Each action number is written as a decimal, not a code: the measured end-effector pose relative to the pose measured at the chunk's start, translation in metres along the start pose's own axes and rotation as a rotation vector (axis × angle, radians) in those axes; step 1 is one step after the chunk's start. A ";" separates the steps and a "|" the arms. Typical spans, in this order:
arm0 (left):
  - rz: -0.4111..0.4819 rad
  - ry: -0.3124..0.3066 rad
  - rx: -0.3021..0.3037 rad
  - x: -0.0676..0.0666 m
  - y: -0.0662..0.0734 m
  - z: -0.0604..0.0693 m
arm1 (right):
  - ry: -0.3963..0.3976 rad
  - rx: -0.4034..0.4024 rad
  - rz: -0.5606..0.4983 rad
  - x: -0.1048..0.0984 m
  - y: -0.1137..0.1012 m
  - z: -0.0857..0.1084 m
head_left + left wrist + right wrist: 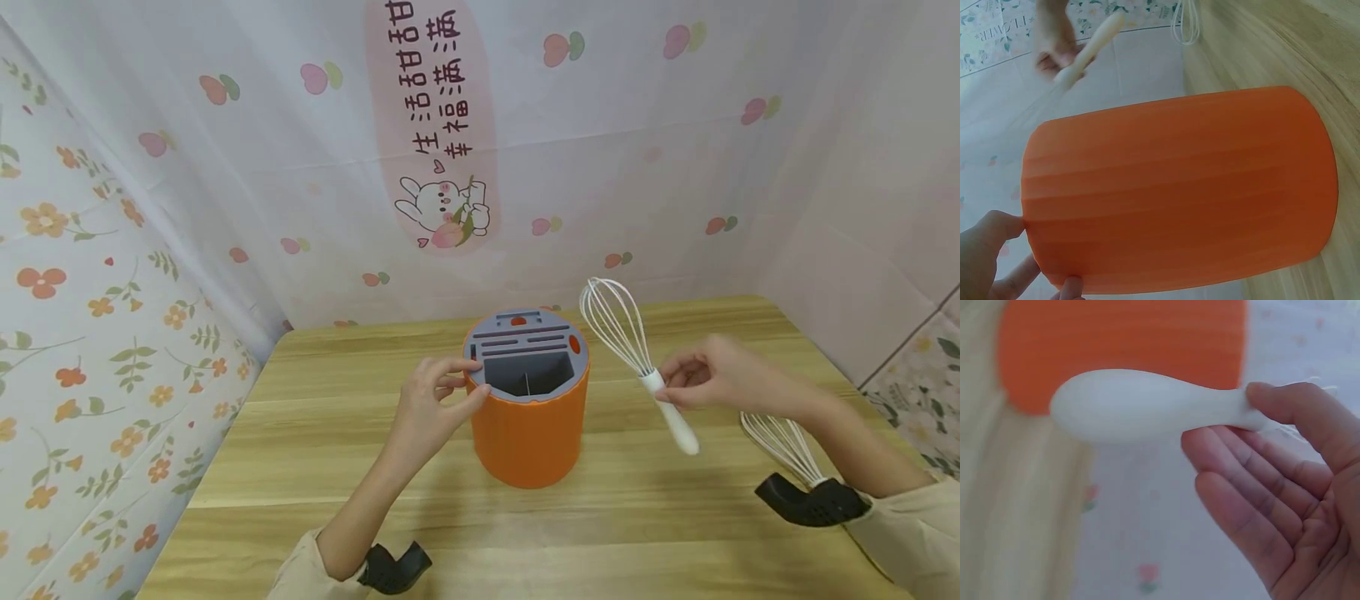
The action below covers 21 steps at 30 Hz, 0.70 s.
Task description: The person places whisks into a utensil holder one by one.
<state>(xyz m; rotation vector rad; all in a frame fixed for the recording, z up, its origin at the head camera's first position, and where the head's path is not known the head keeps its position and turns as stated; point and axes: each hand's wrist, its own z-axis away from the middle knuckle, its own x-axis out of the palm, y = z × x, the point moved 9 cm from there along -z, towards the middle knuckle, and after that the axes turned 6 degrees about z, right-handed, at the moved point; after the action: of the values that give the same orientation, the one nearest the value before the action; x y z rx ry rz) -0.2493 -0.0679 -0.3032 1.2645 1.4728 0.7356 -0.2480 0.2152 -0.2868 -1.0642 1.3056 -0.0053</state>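
Observation:
An orange utensil holder (528,442) with a grey slotted top stands upright on the wooden table. At its left rim, my left hand (438,400) holds on with thumb and fingers; the left wrist view shows these fingers (1022,275) at the holder's upper edge. To the right of the holder, my right hand (705,375) pinches a white whisk (675,427) near the top of its handle. The whisk is raised and tilted, its wire loops pointing up and left, apart from the holder. In the right wrist view, the thumb and fingers meet on the handle (1129,403).
A second whisk (787,446) lies on the table (337,467) at the right, partly hidden by the right forearm. Behind the table hangs a printed curtain (600,150). A flowered cloth (90,333) covers the left side. Each sleeve carries a black wrist mount.

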 end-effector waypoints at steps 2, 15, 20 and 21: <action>0.003 0.005 0.002 -0.001 0.000 0.001 | 0.016 -0.044 0.029 -0.007 -0.020 -0.016; 0.002 0.019 0.017 -0.004 0.000 0.002 | -0.126 -0.168 0.012 0.000 -0.102 -0.106; -0.007 0.011 0.024 -0.002 0.000 0.000 | -0.174 -0.181 0.025 0.013 -0.110 -0.126; -0.006 0.008 0.025 -0.001 0.000 0.000 | -0.178 -0.187 0.033 0.015 -0.111 -0.128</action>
<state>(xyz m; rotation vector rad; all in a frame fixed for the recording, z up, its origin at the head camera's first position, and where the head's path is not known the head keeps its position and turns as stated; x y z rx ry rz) -0.2495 -0.0688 -0.3027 1.2763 1.4960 0.7210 -0.2821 0.0650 -0.2140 -1.1738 1.1783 0.2351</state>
